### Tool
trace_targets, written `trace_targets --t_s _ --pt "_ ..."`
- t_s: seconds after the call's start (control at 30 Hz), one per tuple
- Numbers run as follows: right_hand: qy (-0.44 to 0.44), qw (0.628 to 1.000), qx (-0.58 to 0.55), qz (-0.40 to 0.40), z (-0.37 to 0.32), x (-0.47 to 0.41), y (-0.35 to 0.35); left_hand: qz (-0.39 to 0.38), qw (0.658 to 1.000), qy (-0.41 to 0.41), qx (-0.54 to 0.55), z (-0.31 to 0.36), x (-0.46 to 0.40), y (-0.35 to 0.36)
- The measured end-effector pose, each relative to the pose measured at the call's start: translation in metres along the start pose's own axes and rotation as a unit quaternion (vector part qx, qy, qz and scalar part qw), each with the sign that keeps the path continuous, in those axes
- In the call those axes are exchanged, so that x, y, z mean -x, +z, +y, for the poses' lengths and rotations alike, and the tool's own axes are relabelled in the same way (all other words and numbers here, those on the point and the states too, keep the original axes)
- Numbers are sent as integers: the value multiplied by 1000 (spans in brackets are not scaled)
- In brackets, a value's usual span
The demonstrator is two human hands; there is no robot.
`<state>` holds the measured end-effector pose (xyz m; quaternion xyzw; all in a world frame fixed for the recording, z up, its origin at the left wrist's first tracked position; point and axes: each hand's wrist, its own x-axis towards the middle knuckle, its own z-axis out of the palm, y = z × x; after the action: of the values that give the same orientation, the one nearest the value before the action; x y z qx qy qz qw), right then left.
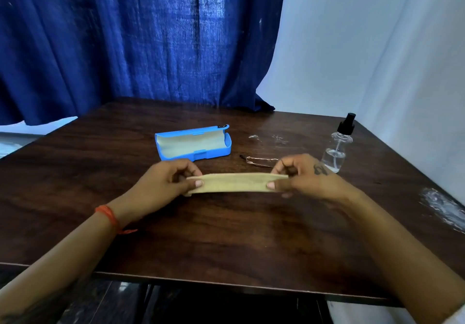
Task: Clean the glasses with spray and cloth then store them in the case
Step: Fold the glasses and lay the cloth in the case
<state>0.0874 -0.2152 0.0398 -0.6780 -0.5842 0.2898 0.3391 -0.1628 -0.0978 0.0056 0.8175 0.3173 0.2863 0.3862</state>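
Note:
A beige cloth (235, 182), folded into a long strip, is stretched between my two hands just above the table. My left hand (163, 182) pinches its left end and my right hand (304, 176) pinches its right end. Behind the cloth the thin-framed glasses (259, 160) lie on the table, partly hidden by my right hand. The blue case (193, 145) lies open farther back, its pale lining showing and nothing inside. A clear spray bottle (337, 147) with a black nozzle stands upright to the right of my right hand.
The dark wooden table (226, 235) has its front edge close to me and its right edge running past the bottle. White smears (442, 208) mark its right side. A blue curtain hangs behind, a white sheet to the right.

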Motion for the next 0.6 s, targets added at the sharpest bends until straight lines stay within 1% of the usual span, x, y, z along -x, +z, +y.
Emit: trace_targets --t_s 0.07,0.1,0.13,0.2,0.27,0.33,0.4,0.53,0.6 --pt "-1 996 -71 50 -8 -14 4 59 995 -19 75 -2 -4 -8" --pt "1 993 -94 75 -12 -23 7 97 992 -19 79 -3 -7 -12" --pt "4 989 -115 97 -16 -33 10 138 988 -16 62 -4 -11 -17" --pt "5 980 -146 135 -22 -56 19 210 977 -7 -18 -7 -20 -24" --pt "-8 976 -115 183 -26 -78 29 252 962 -1 -103 -11 -29 -29" --pt "-18 969 -71 236 -28 -99 40 271 948 11 -167 -16 -36 -30" --pt "-29 962 -17 270 -28 -115 51 282 935 26 -211 -23 -40 -29" --pt "-63 951 39 300 -21 -130 68 304 914 70 -259 -36 -42 -28" --pt "-69 949 66 302 -19 -133 74 303 910 90 -268 -39 -42 -27"
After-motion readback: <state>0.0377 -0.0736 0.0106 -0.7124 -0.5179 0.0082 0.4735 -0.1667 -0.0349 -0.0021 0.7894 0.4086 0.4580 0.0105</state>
